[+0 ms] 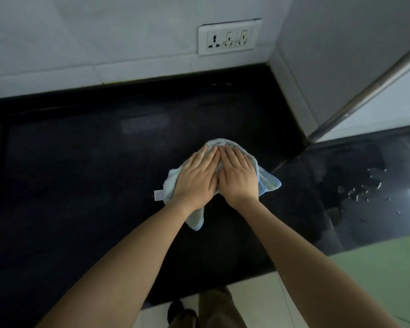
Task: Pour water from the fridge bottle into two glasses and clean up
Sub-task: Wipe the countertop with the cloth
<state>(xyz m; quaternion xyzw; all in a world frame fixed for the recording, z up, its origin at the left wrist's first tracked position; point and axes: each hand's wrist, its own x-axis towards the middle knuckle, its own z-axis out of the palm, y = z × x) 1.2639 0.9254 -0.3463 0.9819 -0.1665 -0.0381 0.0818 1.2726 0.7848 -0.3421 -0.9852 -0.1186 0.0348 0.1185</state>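
Note:
A light blue cloth [268, 181] lies crumpled on the black countertop [81, 174], with a white tag at its left edge. My left hand [197, 178] and my right hand [239, 176] lie flat on top of it, side by side, palms down and fingers stretched forward, pressing the cloth onto the counter. No bottle and no glasses are in view.
A puddle and drops of water [360, 190] sit on the counter at the right, past a wall corner [294, 95]. A metal rail [365, 91] slants down there. A socket plate [230, 39] is on the back wall. The floor shows below the counter's front edge.

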